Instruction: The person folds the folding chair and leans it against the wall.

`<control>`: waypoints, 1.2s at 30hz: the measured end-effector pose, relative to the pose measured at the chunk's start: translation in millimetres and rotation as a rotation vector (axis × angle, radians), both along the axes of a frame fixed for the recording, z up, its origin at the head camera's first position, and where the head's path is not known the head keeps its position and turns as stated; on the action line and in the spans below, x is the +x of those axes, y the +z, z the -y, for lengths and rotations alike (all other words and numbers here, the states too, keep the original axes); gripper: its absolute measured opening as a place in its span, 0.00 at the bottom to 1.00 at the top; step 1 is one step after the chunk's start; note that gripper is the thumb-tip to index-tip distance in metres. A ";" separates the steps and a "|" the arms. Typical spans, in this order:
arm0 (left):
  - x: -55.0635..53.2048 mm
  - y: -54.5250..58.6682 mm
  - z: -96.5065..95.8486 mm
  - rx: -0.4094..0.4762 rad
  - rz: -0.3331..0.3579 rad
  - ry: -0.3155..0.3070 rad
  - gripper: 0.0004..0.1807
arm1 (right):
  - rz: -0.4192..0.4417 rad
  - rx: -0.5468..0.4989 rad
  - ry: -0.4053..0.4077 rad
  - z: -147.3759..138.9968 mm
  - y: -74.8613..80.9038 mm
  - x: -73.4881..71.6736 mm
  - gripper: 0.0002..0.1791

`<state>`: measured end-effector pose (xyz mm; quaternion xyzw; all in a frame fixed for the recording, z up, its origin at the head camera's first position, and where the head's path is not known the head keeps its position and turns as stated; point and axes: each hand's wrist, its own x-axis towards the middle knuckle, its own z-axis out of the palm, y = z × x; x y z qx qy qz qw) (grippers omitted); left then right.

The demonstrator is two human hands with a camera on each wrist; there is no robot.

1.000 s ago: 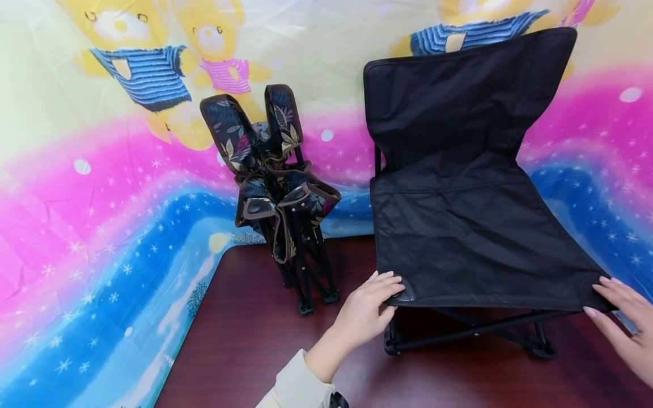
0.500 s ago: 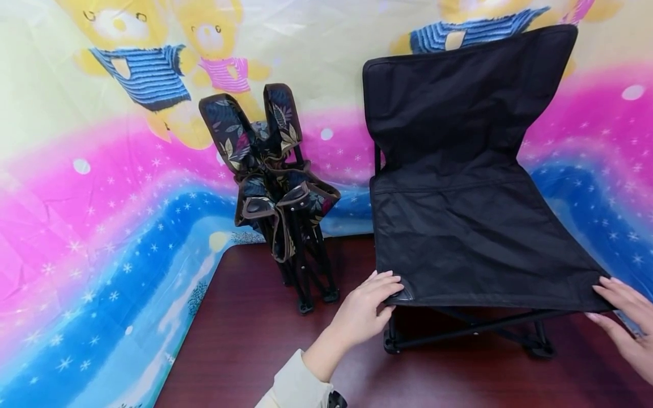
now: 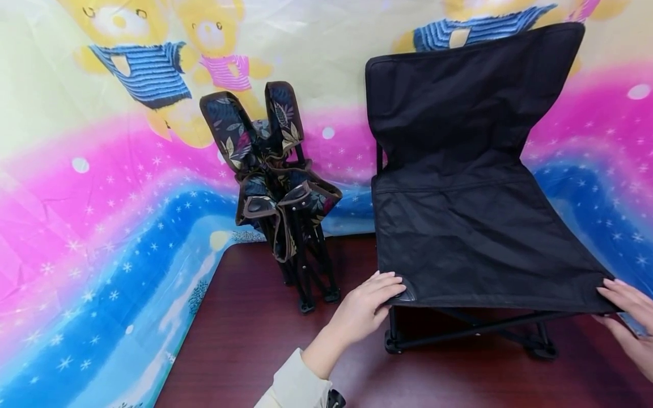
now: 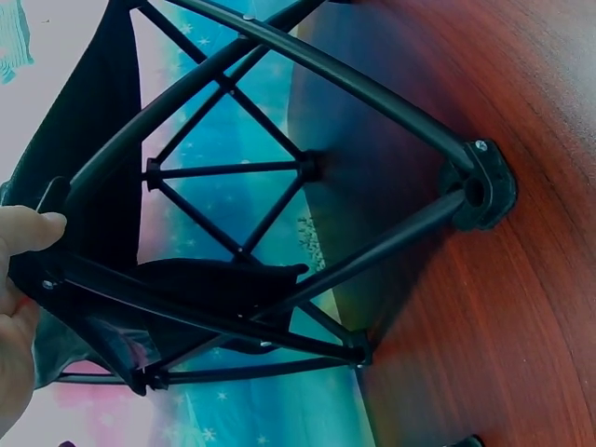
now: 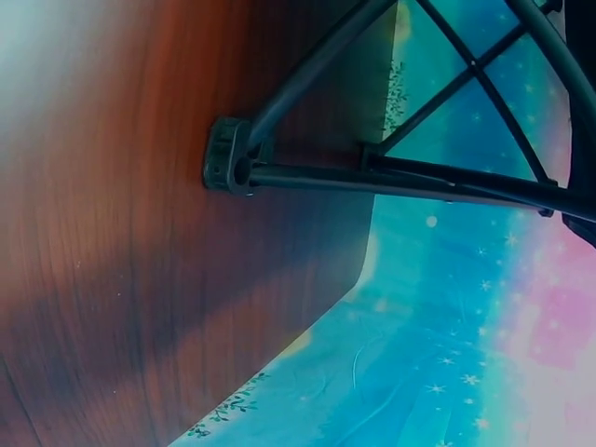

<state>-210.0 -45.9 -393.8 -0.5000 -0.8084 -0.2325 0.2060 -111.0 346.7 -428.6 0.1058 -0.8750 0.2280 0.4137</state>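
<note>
A black fabric folding chair (image 3: 459, 238) stands unfolded on the table in the head view. My left hand (image 3: 357, 309) grips the near left corner of its seat, fingers over the fabric and thumb below. In the left wrist view that thumb (image 4: 37, 228) presses by the end of the black tube frame (image 4: 363, 88). At the near right seat corner, my right hand (image 3: 635, 306) holds the edge with fingers on top and thumb underneath, partly cut off by the picture's edge. The right wrist view shows a chair foot (image 5: 226, 154) on the table, with the hand itself out of sight.
A second folding chair (image 3: 275, 181), collapsed and covered in leaf-patterned fabric, stands upright to the left of the black one. Both are on a dark red-brown wooden table (image 3: 229, 340). A colourful cloth backdrop (image 3: 143, 238) with bears hangs behind and along the sides.
The black chair's right side and my right hand sit slightly further right. My right thumb has tucked a little more under the seat edge. The left hand keeps its hold.
</note>
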 end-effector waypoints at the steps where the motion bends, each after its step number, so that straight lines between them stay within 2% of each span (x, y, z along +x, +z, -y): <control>1: -0.2 -0.2 0.1 0.009 -0.001 -0.004 0.24 | 0.001 0.008 -0.006 -0.4 -0.4 -0.3 0.35; 4: -1.3 -1.5 0.1 0.033 -0.013 -0.009 0.25 | -0.016 0.030 -0.006 -1.7 -2.0 -2.2 0.39; 10: -2.6 -2.2 0.6 0.067 -0.044 -0.015 0.25 | -0.080 0.043 0.024 -2.1 -2.2 -5.7 0.37; 17: -4.4 -2.2 2.5 0.103 -0.021 -0.041 0.22 | -0.046 0.046 -0.010 0.7 -0.4 -4.4 0.38; 25: -6.6 -3.0 1.0 0.135 -0.078 -0.088 0.21 | -0.071 0.035 0.028 -4.0 -0.8 -1.0 0.35; 32: -4.1 -4.8 -3.4 0.175 -0.090 -0.087 0.19 | -0.062 0.052 0.019 -7.0 1.6 -1.6 0.25; 36: -2.2 -3.6 -4.0 0.186 -0.085 -0.085 0.19 | -0.042 0.065 0.005 -6.0 2.9 -1.8 0.32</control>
